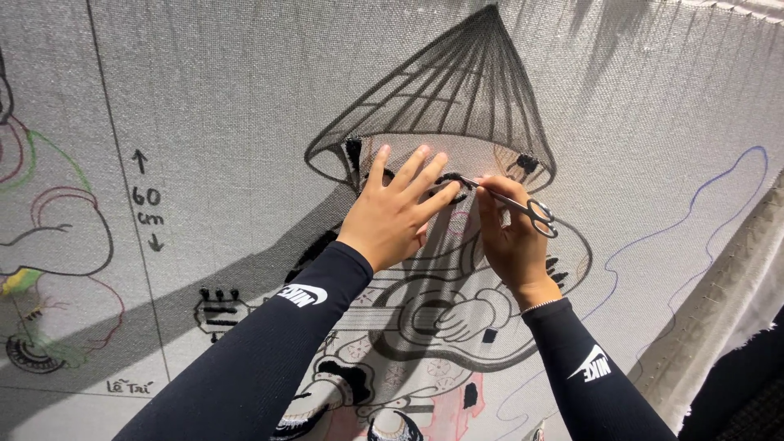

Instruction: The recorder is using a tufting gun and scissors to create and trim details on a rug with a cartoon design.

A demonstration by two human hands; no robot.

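Note:
A grey woven cloth [245, 98] stretches upright before me, with a drawn figure in a conical hat [457, 90] playing a guitar. My left hand [396, 208] lies flat on the cloth just under the hat's brim, fingers spread. My right hand [510, 241] holds small metal scissors [510, 202], their tips pointing left at a tuft of black yarn [449, 178] near my left fingertips. Both arms wear black sleeves.
Black tufted patches [353, 151] dot the drawing around the hat and body. Another coloured sketch [49, 237] sits at the left edge. A vertical drawn line and arrows [147, 200] mark the cloth. The frame's fabric-wrapped edge [719, 302] runs down the right.

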